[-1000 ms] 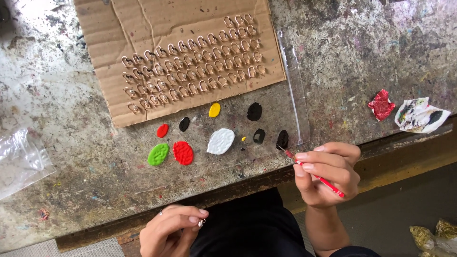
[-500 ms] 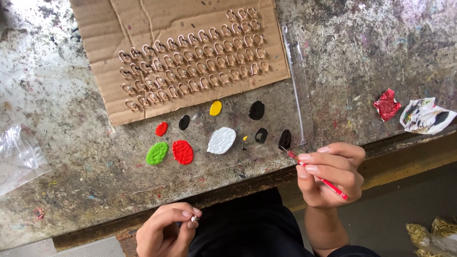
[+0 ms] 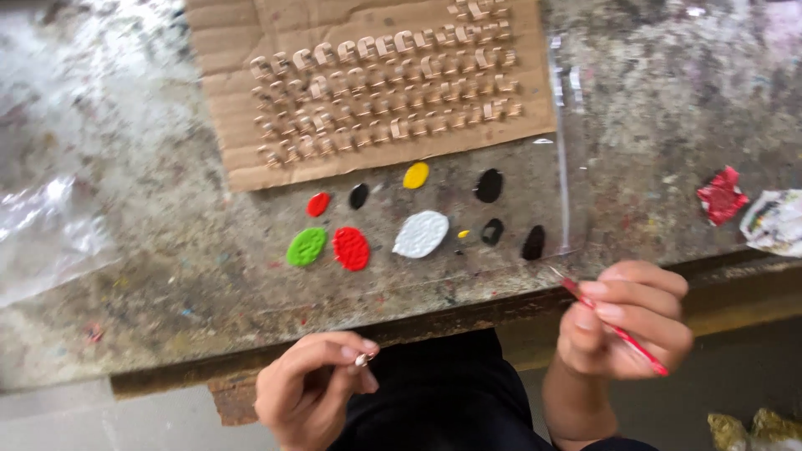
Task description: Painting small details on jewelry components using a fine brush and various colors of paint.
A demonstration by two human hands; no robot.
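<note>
My right hand [image 3: 625,321] grips a thin red paintbrush [image 3: 614,328] at the table's near edge, its tip pointing up-left toward the paint. My left hand [image 3: 311,392] pinches a tiny pale piece [image 3: 362,360] between thumb and fingertips, below the table edge. On the tabletop lie blobs of paint: green [image 3: 307,247], red [image 3: 351,248], white [image 3: 420,234], yellow [image 3: 415,174] and several black ones [image 3: 489,185]. Behind them a sheet of cardboard [image 3: 242,50] carries rows of several small tan pieces [image 3: 384,92].
The worn, paint-speckled table [image 3: 125,276] has a clear plastic bag [image 3: 42,238] at the left. A crumpled red scrap [image 3: 720,195] and a paint-stained white rag [image 3: 773,221] lie at the right. A clear plastic strip [image 3: 561,134] runs beside the cardboard.
The view has shifted slightly. My left hand has risen a little toward the table edge; my right hand with the brush stays by the edge.
</note>
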